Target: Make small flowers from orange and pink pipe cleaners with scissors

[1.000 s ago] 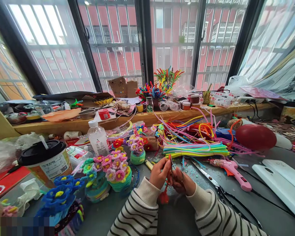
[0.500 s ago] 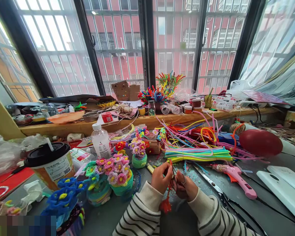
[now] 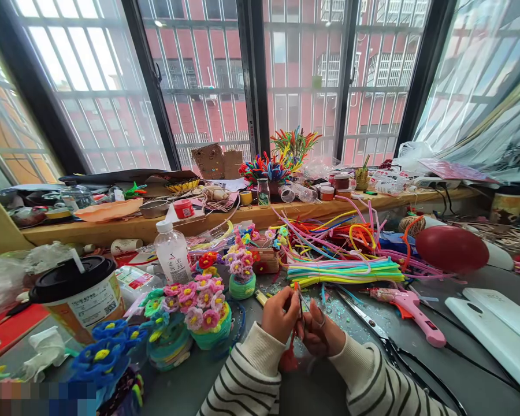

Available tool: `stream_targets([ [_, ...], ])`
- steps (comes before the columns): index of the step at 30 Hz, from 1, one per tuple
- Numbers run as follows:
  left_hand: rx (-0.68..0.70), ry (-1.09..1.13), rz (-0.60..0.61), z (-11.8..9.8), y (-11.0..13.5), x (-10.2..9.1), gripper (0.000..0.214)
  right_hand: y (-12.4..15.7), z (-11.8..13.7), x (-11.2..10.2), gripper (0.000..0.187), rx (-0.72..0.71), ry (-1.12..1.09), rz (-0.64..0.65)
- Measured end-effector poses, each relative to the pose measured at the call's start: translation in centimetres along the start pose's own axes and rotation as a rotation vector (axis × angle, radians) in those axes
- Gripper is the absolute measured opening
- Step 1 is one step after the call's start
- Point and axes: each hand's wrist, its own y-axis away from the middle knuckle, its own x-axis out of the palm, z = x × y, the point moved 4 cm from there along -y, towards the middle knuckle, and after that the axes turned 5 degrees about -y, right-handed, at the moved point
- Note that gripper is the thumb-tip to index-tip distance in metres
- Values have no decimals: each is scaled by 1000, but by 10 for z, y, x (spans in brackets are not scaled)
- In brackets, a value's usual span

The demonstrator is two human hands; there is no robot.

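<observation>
My left hand [image 3: 279,315] is closed in a pinch on a red pipe cleaner [image 3: 291,341] that hangs down to a fuzzy red tuft near my striped cuffs. Close against it, my right hand [image 3: 318,332] is closed on a thin dark metal tool, apparently small pliers [image 3: 301,303], whose tip meets the pipe cleaner's upper end. Both hands hover over the grey table [image 3: 416,358] at its front middle.
Pipe-cleaner flower pots [image 3: 203,312] and blue flowers [image 3: 106,346] stand to the left, beside a lidded paper cup [image 3: 80,292] and a plastic bottle [image 3: 172,251]. To the right lie scissors [image 3: 364,315], a pink glue gun [image 3: 409,309], bundled pipe cleaners [image 3: 342,268] and a red balloon [image 3: 451,248].
My hands keep their pinch on the red pipe cleaner and the tool, shifting only slightly together. The view has swayed a little.
</observation>
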Motion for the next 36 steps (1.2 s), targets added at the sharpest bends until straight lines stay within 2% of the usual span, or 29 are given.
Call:
stream_targets([
  [7,-1,1,3,0,-1,-1,26,4,5,8,59,-23,18,10],
  [15,10,5,16,-2,1,0,25,4,5,10,55,-61,-68,15],
  [23,27,-31,-6,-1,0,0,23,5,0,4,52,-70,-103,-54],
  [30,6,59,35,-1,0,2,23,5,1,4,50,-73,-135,-88],
  [33,-4,94,41,-2,-1,1,25,5,1,3,49,-78,-148,-62],
  [36,-14,137,64,-2,0,2,26,5,2,4,51,-49,-169,21],
])
